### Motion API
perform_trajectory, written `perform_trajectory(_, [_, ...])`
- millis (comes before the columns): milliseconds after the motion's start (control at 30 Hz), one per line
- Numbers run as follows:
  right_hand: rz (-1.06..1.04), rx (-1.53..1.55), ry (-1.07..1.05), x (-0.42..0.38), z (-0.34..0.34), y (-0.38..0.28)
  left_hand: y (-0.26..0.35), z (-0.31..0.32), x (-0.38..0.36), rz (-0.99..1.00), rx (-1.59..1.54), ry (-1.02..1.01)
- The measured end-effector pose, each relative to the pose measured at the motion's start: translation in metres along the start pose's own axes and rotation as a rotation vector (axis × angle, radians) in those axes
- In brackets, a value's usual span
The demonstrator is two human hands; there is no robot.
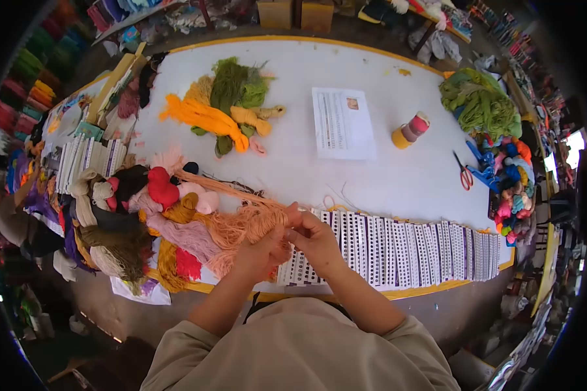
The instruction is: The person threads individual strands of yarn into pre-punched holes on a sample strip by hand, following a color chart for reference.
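**Snagging risk around the peach yarn skein [257, 221]**

In the head view, the peach yarn skein is held at the near edge of the white table [280, 65], between the heap of coloured skeins [120, 244] and the row of perforated cards [398, 251]. It is gripped by the left hand [264, 246], whose fingers are closed on the strands. The thumb and fingertips of the right hand [316, 244] are placed at the skein's right side; whether a strand is pinched between them cannot be told.

A tangle could be caused by uneven pulling, since the strands are loosely looped and fluffed. Because long strands are stretched over the heap toward the upper left, neighbours such as the mauve skein [186, 238] could be dragged along. The nearest cards, packed just beside the right hand, could be knocked out of line by a wrist, or loose loops could be caught on their corners.
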State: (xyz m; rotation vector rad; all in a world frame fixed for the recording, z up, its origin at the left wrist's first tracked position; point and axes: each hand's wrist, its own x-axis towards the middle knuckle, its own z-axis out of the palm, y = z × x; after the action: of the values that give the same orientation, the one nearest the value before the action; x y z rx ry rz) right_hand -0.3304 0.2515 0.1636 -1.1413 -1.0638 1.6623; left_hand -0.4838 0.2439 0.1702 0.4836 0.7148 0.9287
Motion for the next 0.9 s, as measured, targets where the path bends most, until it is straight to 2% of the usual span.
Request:
perform_trajectory(67, [0.03,0.173,0.016,-0.011,0.008,-0.01,0.002,-0.008,-0.01,-0.004,0.066,0.011])
perform_trajectory(133, [-0.004,0.142,0.006,-0.023,0.016,-0.015,0.009,-0.002,-0.02,-0.012,0.129,0.03])
perform_trajectory(200, [0.114,0.285,0.026,-0.032,0.022,-0.019,0.011,0.012,-0.029,0.144,-0.006,0.091])
perform_trajectory(233, [0.103,0.278,0.024,-0.035,0.025,-0.023,0.012,0.01,-0.033,0.153,-0.005,0.082])
perform_trajectory(300, [0.072,0.336,0.067,-0.042,0.033,-0.032,0.012,0.004,-0.039,0.112,-0.017,-0.065])
perform_trajectory(433, [-0.023,0.183,0.08,-0.046,0.043,-0.026,0.014,0.008,-0.05,0.122,-0.002,-0.101])
perform_trajectory(500, [-0.115,0.09,0.051,-0.048,0.049,-0.024,0.011,0.012,-0.053,0.172,0.132,-0.064])
perform_trajectory(533, [-0.119,0.088,0.051,-0.05,0.05,-0.026,0.011,0.01,-0.053,0.174,0.132,-0.067])
perform_trajectory(600, [-0.072,0.123,0.064,-0.055,0.053,-0.033,0.013,0.005,-0.054,0.057,-0.031,-0.126])
perform_trajectory(700, [-0.065,0.146,0.064,-0.058,0.056,-0.032,0.017,0.006,-0.06,0.132,0.031,-0.151])
perform_trajectory(900, [-0.085,0.229,0.066,-0.068,0.064,-0.043,0.022,0.013,-0.068,0.143,0.021,-0.185])
